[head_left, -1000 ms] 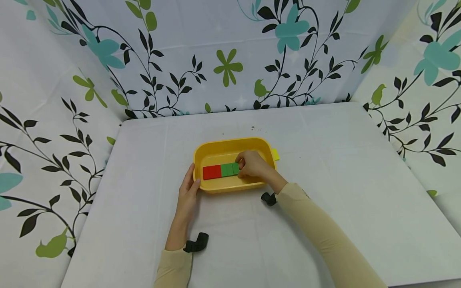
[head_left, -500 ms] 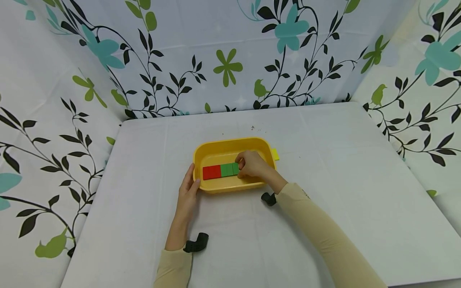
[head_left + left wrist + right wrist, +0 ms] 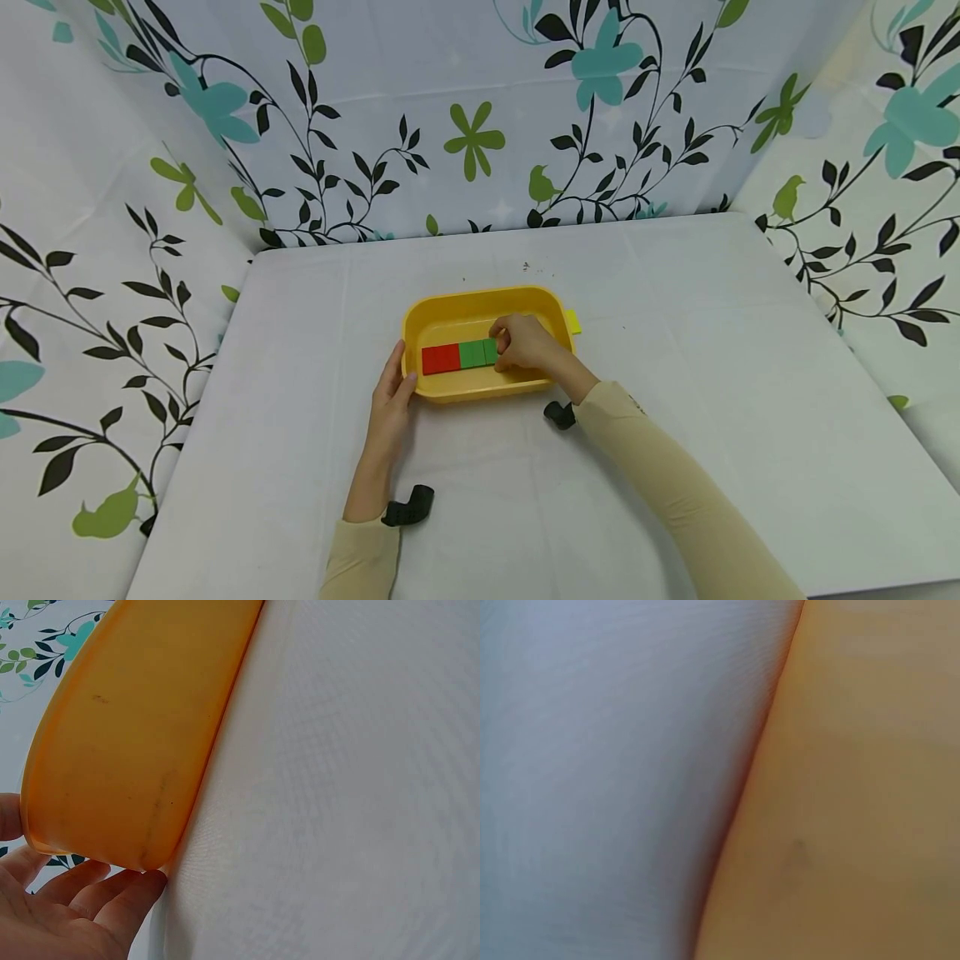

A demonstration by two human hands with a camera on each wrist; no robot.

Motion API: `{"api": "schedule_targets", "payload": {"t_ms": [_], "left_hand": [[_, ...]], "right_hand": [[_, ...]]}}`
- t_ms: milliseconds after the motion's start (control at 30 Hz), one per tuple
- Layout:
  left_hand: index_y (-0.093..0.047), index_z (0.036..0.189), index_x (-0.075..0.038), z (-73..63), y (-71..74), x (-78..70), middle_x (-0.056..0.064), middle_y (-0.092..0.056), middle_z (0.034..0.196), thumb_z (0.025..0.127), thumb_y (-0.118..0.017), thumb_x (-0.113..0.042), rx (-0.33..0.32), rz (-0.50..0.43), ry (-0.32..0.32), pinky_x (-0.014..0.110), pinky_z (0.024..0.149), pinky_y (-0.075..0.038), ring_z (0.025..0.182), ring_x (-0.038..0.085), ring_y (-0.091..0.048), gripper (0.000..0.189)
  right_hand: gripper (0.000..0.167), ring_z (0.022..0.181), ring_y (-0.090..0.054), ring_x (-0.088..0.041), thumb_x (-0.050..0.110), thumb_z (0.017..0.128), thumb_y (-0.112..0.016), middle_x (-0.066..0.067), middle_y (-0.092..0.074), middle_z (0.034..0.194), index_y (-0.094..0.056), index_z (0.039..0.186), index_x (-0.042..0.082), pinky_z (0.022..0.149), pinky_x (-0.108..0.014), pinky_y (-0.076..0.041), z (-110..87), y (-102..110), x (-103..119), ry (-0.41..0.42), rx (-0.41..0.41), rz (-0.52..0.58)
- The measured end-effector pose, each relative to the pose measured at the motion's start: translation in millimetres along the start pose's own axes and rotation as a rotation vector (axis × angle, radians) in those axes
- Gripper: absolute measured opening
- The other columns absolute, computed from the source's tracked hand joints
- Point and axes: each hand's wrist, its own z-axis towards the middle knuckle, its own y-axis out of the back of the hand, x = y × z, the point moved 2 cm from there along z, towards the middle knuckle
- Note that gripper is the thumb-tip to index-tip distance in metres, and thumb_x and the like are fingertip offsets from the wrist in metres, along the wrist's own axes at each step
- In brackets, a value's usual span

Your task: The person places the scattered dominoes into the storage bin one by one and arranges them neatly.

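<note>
A yellow plastic tray (image 3: 465, 310) lies on the white-covered table. Inside it, red blocks (image 3: 440, 359) and green blocks (image 3: 477, 353) form one straight row, red at the left. My left hand (image 3: 390, 402) holds the tray's left end, thumb near the front corner and fingers along the end wall. In the left wrist view those fingers (image 3: 124, 907) touch the tray wall (image 3: 120, 742). Reaching over the front rim, my right hand (image 3: 527, 343) pinches the green block at the row's right end, partly hiding it. The right wrist view shows only tray wall (image 3: 840, 787) and cloth.
A small bright yellow tab (image 3: 573, 322) sticks out at the tray's right end. Dark specks (image 3: 527, 267) dot the white tablecloth (image 3: 675, 333) behind the tray. Leaf-patterned curtains (image 3: 472, 75) stand at the back and both sides. Black wrist mounts (image 3: 409, 506) sit on both wrists.
</note>
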Motion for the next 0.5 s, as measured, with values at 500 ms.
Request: {"api": "schedule_targets", "payload": {"t_ms": [500], "left_hand": [[-0.021, 0.157, -0.024, -0.3, -0.5, -0.1, -0.009, -0.016, 0.163, 0.105, -0.038, -0.014, -0.002, 0.010, 0.003, 0.035, 0.119, -0.028, 0.150, 0.012, -0.017, 0.055]], "right_hand": [[0.053, 0.081, -0.060, -0.018, 0.007, 0.078, -0.078, -0.009, -0.065, 0.093, -0.059, 0.127, -0.001, 0.078, -0.027, -0.053, -23.8, 29, 11, 0.110, -0.015, 0.110]]}}
